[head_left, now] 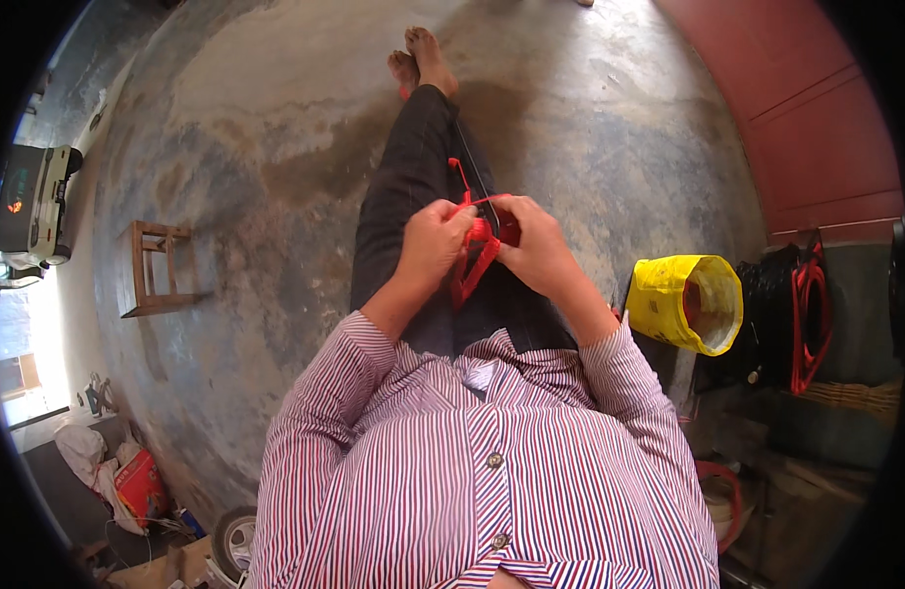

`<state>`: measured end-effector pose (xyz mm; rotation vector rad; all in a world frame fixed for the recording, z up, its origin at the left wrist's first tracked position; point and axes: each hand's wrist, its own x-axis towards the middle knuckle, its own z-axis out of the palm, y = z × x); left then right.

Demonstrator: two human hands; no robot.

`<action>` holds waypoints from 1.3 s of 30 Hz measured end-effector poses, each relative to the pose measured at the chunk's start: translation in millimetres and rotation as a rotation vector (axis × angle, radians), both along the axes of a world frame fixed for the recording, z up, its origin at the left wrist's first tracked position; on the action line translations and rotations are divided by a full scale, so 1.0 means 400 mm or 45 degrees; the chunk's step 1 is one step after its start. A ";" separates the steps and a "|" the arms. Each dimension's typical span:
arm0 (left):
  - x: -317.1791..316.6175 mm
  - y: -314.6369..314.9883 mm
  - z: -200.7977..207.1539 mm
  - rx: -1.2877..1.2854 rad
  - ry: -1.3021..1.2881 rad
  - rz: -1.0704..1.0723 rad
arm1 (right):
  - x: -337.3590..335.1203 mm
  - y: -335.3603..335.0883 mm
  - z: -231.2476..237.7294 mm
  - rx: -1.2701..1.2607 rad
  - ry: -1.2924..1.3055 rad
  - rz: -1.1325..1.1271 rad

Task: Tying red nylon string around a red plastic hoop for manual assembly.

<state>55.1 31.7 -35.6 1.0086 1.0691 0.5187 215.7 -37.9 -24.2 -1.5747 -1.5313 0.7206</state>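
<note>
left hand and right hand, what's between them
In the head view, folded red strips fill the gap between the left hand and the right hand, with a thin dark strand running down into it.

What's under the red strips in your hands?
Dark trousers show below the red strips. The left hand and right hand cover part of the strips, so what lies directly beneath them there can't be seen.
</note>
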 end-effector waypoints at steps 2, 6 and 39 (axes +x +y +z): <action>-0.017 0.015 -0.008 0.525 0.035 0.242 | 0.006 -0.011 0.011 0.147 -0.004 -0.051; 0.010 -0.032 0.156 0.005 -0.245 0.237 | -0.014 -0.050 0.073 0.212 0.090 -0.053; 0.035 -0.034 0.037 -0.369 -0.372 0.015 | 0.172 -0.110 0.048 -0.163 1.214 -0.364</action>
